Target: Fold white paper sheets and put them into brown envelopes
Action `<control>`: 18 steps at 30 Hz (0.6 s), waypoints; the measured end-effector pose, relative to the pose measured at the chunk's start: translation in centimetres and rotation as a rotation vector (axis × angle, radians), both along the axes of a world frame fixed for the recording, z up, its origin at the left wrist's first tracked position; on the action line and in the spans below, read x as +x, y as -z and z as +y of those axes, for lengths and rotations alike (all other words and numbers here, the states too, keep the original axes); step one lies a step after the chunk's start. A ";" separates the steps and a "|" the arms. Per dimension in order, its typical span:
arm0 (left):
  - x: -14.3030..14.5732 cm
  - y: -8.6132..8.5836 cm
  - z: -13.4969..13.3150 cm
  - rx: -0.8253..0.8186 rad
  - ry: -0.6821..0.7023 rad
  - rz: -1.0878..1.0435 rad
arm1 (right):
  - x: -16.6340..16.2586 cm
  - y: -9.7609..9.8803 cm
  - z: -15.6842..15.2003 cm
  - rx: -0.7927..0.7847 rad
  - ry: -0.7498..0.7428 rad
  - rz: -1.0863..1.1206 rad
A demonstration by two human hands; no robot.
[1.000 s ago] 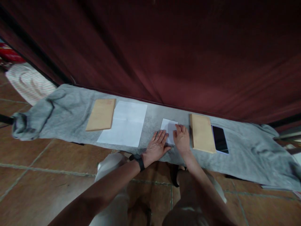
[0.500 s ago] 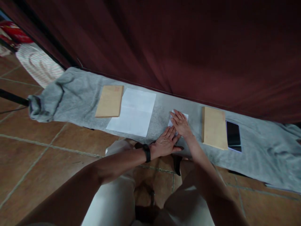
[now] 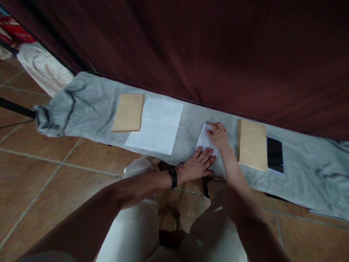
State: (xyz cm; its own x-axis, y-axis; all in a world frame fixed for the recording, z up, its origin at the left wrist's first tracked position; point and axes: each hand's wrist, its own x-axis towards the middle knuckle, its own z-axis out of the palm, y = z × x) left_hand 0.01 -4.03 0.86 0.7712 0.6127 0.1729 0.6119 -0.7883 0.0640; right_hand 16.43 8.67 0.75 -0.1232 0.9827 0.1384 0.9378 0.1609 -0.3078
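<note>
A folded sheet of white paper point(image 3: 203, 139) lies on the grey cloth in front of me. My left hand point(image 3: 198, 164) is flat over its near end, fingers spread, and wears a black band at the wrist. At the far right edge of the same paper, my right hand point(image 3: 219, 136) has its fingers curled in and pressed to it; part of that edge is hidden under them. To the left lies a larger unfolded white sheet point(image 3: 160, 125) with a faint crease across it.
A stack of brown envelopes point(image 3: 127, 112) overlaps the large sheet's left side. Another brown envelope stack point(image 3: 253, 145) lies at the right, beside a dark-screened phone point(image 3: 275, 154). Grey cloth point(image 3: 89, 105) covers the long narrow surface. Behind it hangs a dark red curtain point(image 3: 174, 47).
My right hand has gone from lying flat on the folded paper to curled fingers at its far right edge, uncovering more of it. My left hand stays flat on the near end.
</note>
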 end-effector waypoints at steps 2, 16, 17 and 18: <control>0.0 -0.1 0.0 0.004 0.006 -0.002 | 0.6 -0.2 0.2 -0.008 0.020 0.036; -0.6 -1.6 2.6 0.002 -0.080 -0.110 | 6.6 -3.7 -1.2 -0.129 0.148 0.810; -0.7 -1.7 3.0 0.007 -0.080 -0.117 | 6.9 -3.7 -1.4 -0.161 0.165 0.906; -0.9 -1.8 3.4 0.009 -0.080 -0.126 | 7.2 -3.8 -1.8 -0.196 0.177 0.985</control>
